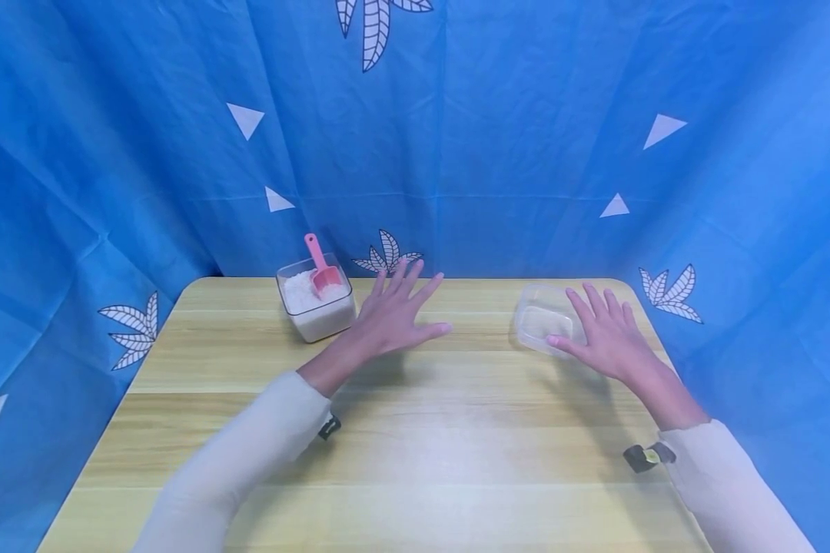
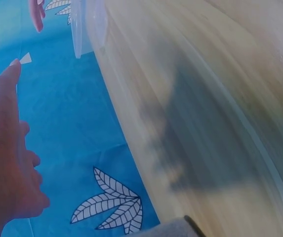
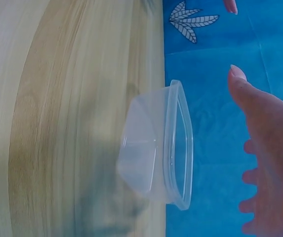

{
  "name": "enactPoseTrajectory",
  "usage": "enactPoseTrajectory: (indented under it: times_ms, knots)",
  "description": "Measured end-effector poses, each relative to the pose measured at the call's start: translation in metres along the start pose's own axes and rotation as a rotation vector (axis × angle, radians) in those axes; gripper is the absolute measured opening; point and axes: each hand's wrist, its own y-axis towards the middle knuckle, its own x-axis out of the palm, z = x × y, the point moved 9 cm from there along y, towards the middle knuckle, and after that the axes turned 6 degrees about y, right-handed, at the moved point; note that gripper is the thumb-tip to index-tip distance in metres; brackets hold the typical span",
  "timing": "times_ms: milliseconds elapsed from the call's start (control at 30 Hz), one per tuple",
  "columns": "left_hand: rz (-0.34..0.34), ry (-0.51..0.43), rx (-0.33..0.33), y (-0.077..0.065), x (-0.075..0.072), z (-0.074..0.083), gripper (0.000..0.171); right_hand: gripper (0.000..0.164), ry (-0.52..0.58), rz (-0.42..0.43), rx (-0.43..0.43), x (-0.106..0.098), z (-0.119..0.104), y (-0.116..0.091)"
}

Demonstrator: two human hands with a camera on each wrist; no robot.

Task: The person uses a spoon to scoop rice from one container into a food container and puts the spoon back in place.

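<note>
My left hand [image 1: 396, 316] hovers over the table with its fingers spread and straight, just right of a clear square container [image 1: 327, 321] of white powder. A pink scoop [image 1: 323, 269] stands in the powder, its handle leaning up past the rim. On the right, my right hand [image 1: 610, 336] is held above the table with fingers spread, beside a see-through plastic box [image 1: 538, 338]. In the right wrist view the plastic box [image 3: 148, 143] stands upright on the table, apart from the right hand [image 3: 272, 163]. Neither hand holds anything.
The wooden table [image 1: 449, 430] has rounded far corners. A blue curtain [image 1: 498, 138] with leaf and triangle prints hangs right behind its far edge and along both sides. Dark wrist straps [image 1: 640, 458] show below the sleeves.
</note>
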Motion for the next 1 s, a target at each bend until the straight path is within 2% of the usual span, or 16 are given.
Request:
enactPoseTrajectory:
  times_ms: [700,1000]
  knots:
    - [-0.037,0.016,0.013,0.017,0.019,0.018,0.093,0.104,0.011,-0.003,0.012,0.002,0.005,0.003]
    - [-0.043,0.004,0.024,0.022,0.025,0.025,0.095,0.105,0.018,0.004,0.026,0.005,0.015,0.005]
